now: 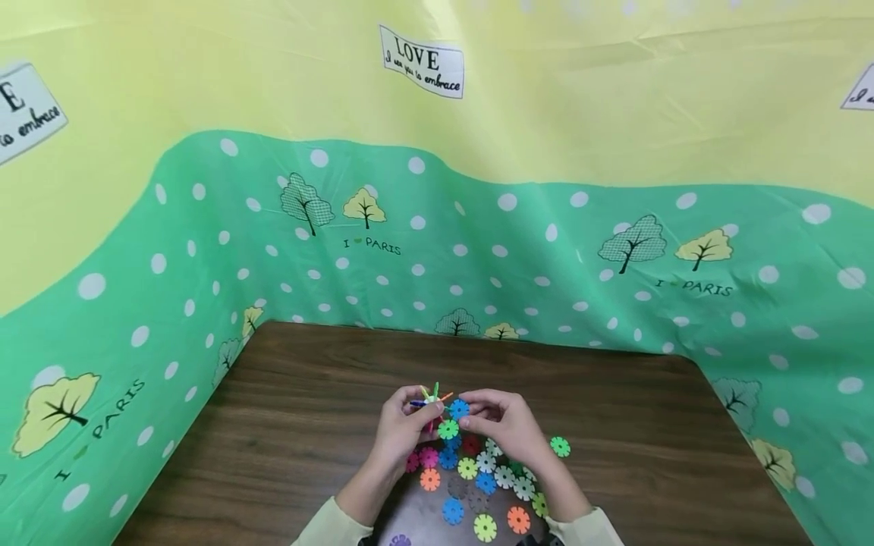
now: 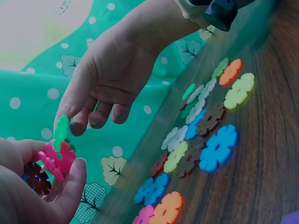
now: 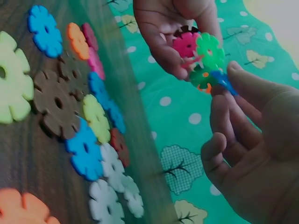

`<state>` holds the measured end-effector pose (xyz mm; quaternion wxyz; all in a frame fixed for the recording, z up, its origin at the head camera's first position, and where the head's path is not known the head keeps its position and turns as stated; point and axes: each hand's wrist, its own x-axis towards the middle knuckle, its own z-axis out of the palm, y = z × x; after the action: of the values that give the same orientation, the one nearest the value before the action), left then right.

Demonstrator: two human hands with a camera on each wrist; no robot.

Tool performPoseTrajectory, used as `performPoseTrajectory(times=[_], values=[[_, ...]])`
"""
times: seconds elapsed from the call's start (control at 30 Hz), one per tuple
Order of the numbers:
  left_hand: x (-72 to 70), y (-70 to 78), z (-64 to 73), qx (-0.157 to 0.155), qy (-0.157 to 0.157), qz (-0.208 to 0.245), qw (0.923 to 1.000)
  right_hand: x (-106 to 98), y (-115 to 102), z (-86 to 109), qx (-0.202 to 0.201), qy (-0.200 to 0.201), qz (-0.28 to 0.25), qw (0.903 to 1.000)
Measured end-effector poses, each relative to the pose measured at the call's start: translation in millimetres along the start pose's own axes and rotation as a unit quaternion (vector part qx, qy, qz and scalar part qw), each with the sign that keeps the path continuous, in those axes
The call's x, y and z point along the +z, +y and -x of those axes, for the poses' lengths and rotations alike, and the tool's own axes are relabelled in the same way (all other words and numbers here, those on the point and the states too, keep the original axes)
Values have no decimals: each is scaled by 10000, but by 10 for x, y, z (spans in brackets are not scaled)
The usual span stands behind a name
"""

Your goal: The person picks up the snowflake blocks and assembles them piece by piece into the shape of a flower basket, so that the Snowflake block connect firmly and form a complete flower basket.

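Nearest: purple disc (image 1: pixel 400 541) cut by the frame edge, then a yellow-green disc (image 1: pixel 485 528) and an orange disc (image 1: pixel 518 519), flat on the tabletop (image 1: pixel 321 394), dark brown wood grain with a greyish sheen close in. Discs look like plastic: thin, flower-shaped, notched rims, round centre hole. Beyond them a loose spread of discs (image 1: pixel 467 468), blue, brown, white, pink, some overlapping. Pale cuffs (image 1: pixel 347 522) at both wrists. Above the spread's far side, left hand (image 1: pixel 403 425) grips a spiky cluster (image 2: pixel 60 156) of joined discs, pink and green faces at differing angles. Right hand (image 1: pixel 508 421) pinches a blue disc (image 3: pixel 224 81) between thumb and finger at the cluster's edge; can't tell if notches are engaged. Far: cloth backdrop (image 1: pixel 382 299), polka-dotted green below, plain yellow higher up, soft folds.
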<state>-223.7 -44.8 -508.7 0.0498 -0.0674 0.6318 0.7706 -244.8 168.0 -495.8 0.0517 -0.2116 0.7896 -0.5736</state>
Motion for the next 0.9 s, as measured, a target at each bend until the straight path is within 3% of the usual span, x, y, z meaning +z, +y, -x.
performPoseTrajectory(times=[0.17,0.3,0.63,0.9], values=[[-14,1,-13,-80,-55,121,9999,-120,25,34,-27,-149,246,9996],[-35,21,-26,-197,48,209,9996,-286,58,41,28,-190,818,9965],[-66,24,-27,-520,-243,648,9962,-807,325,269,482,-573,2092,9750],[-50,41,-6,-532,-379,684,9955,-734,503,357,338,-1083,2215,9685]])
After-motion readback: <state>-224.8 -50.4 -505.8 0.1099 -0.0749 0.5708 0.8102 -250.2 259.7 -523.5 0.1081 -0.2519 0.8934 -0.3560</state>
